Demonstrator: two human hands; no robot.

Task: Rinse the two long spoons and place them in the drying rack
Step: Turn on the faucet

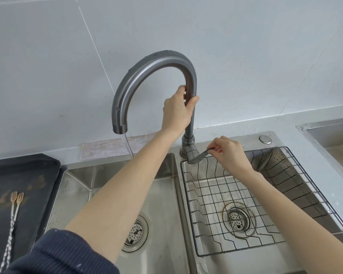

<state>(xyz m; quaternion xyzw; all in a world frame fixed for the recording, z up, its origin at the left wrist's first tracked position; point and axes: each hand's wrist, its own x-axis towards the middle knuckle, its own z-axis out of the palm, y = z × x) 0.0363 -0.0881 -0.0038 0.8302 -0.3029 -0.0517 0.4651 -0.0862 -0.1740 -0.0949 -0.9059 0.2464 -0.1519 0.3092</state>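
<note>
My left hand (177,110) is wrapped around the upright neck of the grey curved tap (147,64). My right hand (229,153) pinches the tip of the tap's lever handle (199,156) at its base. A thin stream of water (128,144) runs from the spout into the left sink basin (99,186). Two long utensils with twisted handles and small wooden forked heads (15,206) lie side by side on a black tray (38,175) at the left. A black wire drying rack (265,196) sits in the right basin.
A round drain strainer (136,234) lies in the left basin, another (238,219) under the rack. A round button (265,139) is set on the sink deck. A cloth (107,148) lies against the wall. Another steel basin edge (325,131) shows at far right.
</note>
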